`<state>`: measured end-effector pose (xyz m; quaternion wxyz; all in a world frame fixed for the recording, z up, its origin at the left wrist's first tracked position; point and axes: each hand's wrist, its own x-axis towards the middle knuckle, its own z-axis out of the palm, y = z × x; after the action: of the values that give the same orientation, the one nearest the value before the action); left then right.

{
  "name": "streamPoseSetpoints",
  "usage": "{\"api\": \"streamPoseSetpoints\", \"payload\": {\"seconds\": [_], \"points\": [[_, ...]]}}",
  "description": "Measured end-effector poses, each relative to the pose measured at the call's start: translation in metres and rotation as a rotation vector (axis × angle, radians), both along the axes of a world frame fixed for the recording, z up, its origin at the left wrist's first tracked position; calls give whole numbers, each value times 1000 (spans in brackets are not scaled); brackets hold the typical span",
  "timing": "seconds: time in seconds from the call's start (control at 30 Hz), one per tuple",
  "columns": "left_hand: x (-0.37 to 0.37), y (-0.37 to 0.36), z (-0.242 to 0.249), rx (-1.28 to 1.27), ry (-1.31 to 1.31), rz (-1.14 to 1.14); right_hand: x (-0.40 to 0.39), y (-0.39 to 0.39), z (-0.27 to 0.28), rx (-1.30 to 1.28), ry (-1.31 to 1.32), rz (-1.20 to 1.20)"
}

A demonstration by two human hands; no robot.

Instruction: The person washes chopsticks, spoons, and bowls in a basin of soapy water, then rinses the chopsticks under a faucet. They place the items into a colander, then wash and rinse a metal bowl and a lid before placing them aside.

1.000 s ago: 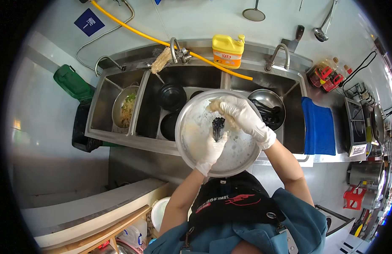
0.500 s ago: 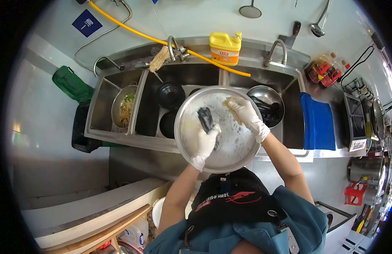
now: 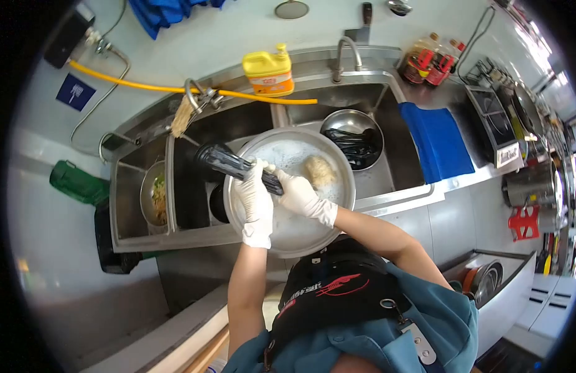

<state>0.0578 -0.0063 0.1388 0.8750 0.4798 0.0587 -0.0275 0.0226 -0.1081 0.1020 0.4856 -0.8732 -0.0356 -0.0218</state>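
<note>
Both gloved hands — left hand (image 3: 255, 202), right hand (image 3: 298, 194) — fingers clenched around a bundle of black chopsticks (image 3: 235, 166), above a soapy metal basin (image 3: 313, 233) — sponge (image 3: 319, 171) lying inside.

Right hand (image 3: 300, 196) let go of the sponge (image 3: 319, 170); it now lies loose in the soapy basin (image 3: 338, 205), just right of the hands. Both gloved hands now clamp the bundle of black chopsticks (image 3: 235, 166). A second ago only the left hand (image 3: 254, 199) had it, upright over the basin. The bundle is now laid flat, sticking out left past the basin rim over the middle sink (image 3: 191, 186). The head camera has swung right, so everything sits tilted.
</note>
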Motion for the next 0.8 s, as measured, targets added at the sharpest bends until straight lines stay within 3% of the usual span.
{"api": "streamPoseSetpoints", "payload": {"seconds": [0.1,0.2,0.23,0.3,0.33,0.43,0.53,0.7,0.8], "points": [[2,-7,20,34,30,-44,6,-18,12,-113,-91,-76],[7,2,15,547,-208,-152,10,-71,31,-311,-172,-198],[8,8,10,543,-212,-159,9,-91,37,-302,-229,-262],[11,23,-5,797,-228,-219,7,-137,41,-337,-28,-369],[11,30,-15,894,-220,-238,8,-163,30,-362,2,-429],[6,41,-31,748,-106,-298,14,-239,-40,-460,183,-519],[11,55,-59,836,-83,-302,19,-285,-120,-558,436,-526],[2,47,-71,858,11,-221,44,-302,-187,-632,748,-365],[-2,28,-68,1129,-57,-136,64,-301,-213,-685,760,-308]]}}
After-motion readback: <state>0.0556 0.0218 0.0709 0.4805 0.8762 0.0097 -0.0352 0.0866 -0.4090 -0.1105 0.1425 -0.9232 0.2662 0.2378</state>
